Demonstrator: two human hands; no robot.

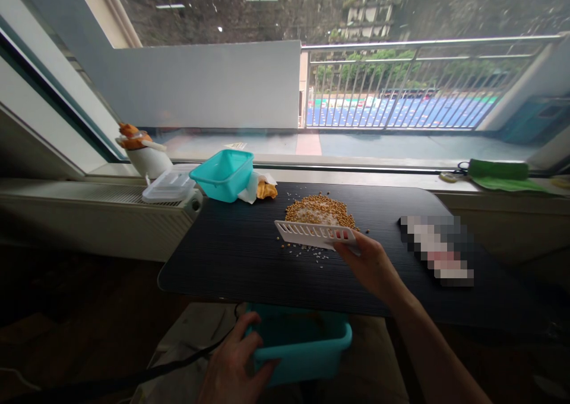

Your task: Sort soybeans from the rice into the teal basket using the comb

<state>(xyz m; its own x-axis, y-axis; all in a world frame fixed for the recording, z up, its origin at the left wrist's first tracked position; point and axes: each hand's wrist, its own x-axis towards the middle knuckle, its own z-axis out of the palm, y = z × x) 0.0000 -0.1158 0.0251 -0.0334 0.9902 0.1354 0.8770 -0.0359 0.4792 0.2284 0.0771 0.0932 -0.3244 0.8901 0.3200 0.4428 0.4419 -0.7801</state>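
**White slotted plate [303, 236] in the right hand [365, 258], against a mixed mound [332, 203] on a dark surface [222, 267]**

Pinched at the right end of the plate, between thumb and fingers: a narrow grip, with the plate tilted along the mound's near side, slots uppermost and length roughly parallel to the surface's near edge. In the mound, between the middle of the surface and its far edge: round tan beans [323, 199], with white grains [316, 216] concentrated toward the plate. Scattered on the near side of the plate: more white grains and a few loose beans.

Below the near edge, outside the surface: a teal near tub [307, 359], opening upward. Clasped at its left end by the left hand [234, 359], with fingers curled over the rim and thumb against the near wall.

At the far left corner: a teal far tub [222, 190], with white paper [249, 189] and a crumpled orange piece [266, 190] just beside it, near the far edge. Near the right edge: an elongated object [436, 253] obscured by pixelation. Beyond the far edge, on the windowsill, toward the right: a folded green sheet [499, 171].
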